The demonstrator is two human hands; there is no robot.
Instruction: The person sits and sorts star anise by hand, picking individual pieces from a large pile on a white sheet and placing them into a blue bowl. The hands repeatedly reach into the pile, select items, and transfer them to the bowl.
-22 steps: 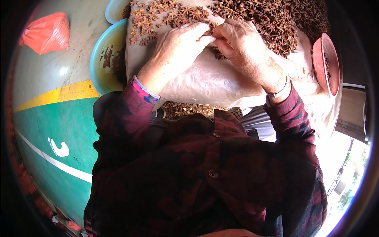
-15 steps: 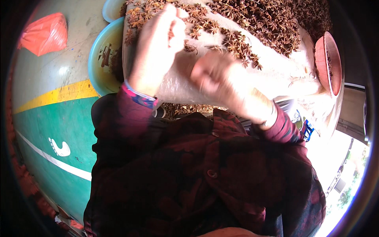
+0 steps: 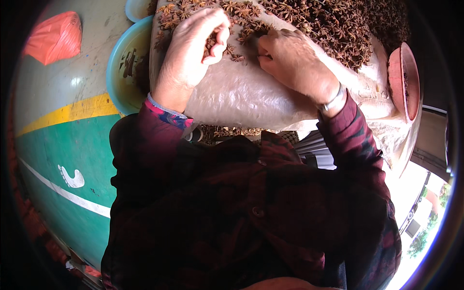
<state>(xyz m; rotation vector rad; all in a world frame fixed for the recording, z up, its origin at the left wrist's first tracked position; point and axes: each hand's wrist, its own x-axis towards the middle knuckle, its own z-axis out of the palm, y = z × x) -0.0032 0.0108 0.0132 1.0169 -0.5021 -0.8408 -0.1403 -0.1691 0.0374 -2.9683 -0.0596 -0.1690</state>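
Star anise [image 3: 328,36] lies in a dense brown heap on a plastic-covered work surface [image 3: 232,104], with a looser scatter of star anise [image 3: 241,10] at the far left. Above that scatter my left hand [image 3: 195,48] is curled, thumb towards the fingers. Brown pieces show in the gap of its curl; whether they are held or lie behind it is unclear. My right hand [image 3: 297,63] is closed in a pinch at the near edge of the star anise. Its fingertips are in shadow, hiding what they hold.
Left of the work surface stands a blue-rimmed basin [image 3: 112,72] with some dark pieces inside, and another blue basin [image 3: 133,10] beyond it. A red plastic bag [image 3: 55,38] rests on the floor. At the right edge a pink basket [image 3: 411,84] is tilted.
My right hand has moved away from me to the edge of the star anise. Pieces that lay beyond it are now covered or shifted. My left hand has moved only slightly.
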